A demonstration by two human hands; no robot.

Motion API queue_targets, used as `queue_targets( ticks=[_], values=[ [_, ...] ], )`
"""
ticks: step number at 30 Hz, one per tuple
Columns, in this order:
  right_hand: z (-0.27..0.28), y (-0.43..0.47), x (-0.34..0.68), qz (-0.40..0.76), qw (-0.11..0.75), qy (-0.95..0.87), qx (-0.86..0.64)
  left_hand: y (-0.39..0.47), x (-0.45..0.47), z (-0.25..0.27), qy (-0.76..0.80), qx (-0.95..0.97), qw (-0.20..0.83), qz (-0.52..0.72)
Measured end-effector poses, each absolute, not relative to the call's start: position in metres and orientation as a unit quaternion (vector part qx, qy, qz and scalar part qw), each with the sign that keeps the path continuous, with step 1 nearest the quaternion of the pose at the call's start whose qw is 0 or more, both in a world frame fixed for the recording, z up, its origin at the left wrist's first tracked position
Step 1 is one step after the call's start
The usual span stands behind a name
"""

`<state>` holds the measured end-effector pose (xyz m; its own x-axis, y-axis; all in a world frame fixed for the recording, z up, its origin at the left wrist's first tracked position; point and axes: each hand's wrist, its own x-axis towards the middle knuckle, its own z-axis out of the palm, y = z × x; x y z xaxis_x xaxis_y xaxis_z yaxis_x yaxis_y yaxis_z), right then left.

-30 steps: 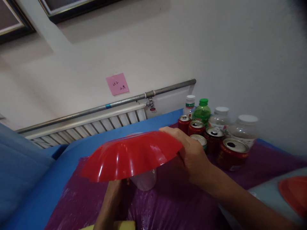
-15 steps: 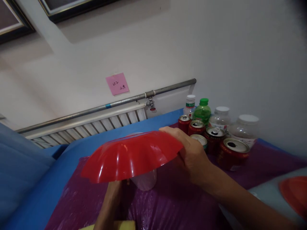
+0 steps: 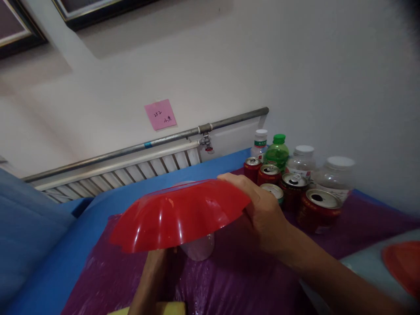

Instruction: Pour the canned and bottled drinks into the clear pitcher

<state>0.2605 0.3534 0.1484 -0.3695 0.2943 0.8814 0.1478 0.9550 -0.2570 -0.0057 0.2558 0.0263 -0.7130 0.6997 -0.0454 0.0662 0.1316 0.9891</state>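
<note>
A red plastic plate with a wavy rim [image 3: 180, 214] is held up tilted in front of me, its outer side facing me. My right hand [image 3: 260, 205] is closed on its right edge, thumb side hidden behind the rim. Of my left hand only the wrist [image 3: 155, 260] shows, going up beneath the plate; the plate hides its fingers. A clear plastic container [image 3: 199, 248] stands behind the plate, its base showing below the rim on the purple sheet. Beside my left forearm, at the bottom edge, lies a yellow block [image 3: 170, 308] that looks like a sponge.
Red drink cans [image 3: 319, 210] and capped bottles, including a green one [image 3: 277, 153], stand right of my right hand. The purple plastic sheet [image 3: 98, 271] covers a blue surface [image 3: 52, 258]. A radiator [image 3: 157, 168] and pipe run along the wall. A red round thing [image 3: 403, 267] is at lower right.
The plate's left edge has dipped very slightly. Both hands stay nearly where they were, and nothing else has visibly moved.
</note>
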Motion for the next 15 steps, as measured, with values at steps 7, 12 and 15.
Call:
queue_targets(
  ticks=[7, 12, 15],
  values=[
    [0.147, 0.354, 0.26, 0.096, 0.545, -0.822, -0.133, 0.258, -0.013, 0.019, 0.744, 0.282, 0.238, 0.557],
    [0.147, 0.354, 0.26, 0.112, 0.545, -0.821, -0.128, 0.256, -0.017, 0.02, 0.757, 0.302, 0.215, 0.538],
    [0.147, 0.354, 0.259, 0.116, 0.546, -0.819, -0.131, 0.254, -0.016, 0.019, 0.76, 0.315, 0.205, 0.53]
  ],
)
